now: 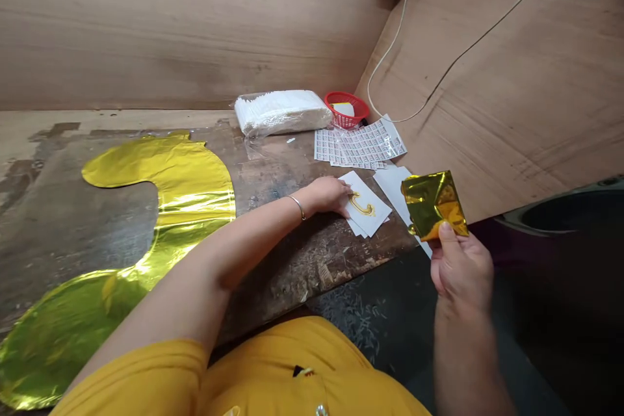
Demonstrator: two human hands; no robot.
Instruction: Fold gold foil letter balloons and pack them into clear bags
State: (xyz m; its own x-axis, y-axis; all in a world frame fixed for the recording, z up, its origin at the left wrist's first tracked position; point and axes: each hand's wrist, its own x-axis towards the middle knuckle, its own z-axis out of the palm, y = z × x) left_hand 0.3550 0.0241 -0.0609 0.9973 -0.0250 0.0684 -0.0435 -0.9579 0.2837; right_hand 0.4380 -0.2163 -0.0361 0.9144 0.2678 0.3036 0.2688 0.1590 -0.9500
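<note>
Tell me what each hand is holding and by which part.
The right hand grips a square of gold foil by its lower edge. The left hand lifts nothing; its fingers rest against a small stack of white cards.

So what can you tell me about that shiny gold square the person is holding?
The gold foil square is a small, thin, mirror-bright metallic sheet with a yellow-green sheen, its surface rippled with creases and bright reflections. It is held up off the table, slightly tilted, in the right hand, with the thumb pressed on its lower front. Only that hand touches it. Seen from above, it overlaps a white paper sheet lying beyond it, but the two appear apart.
</note>
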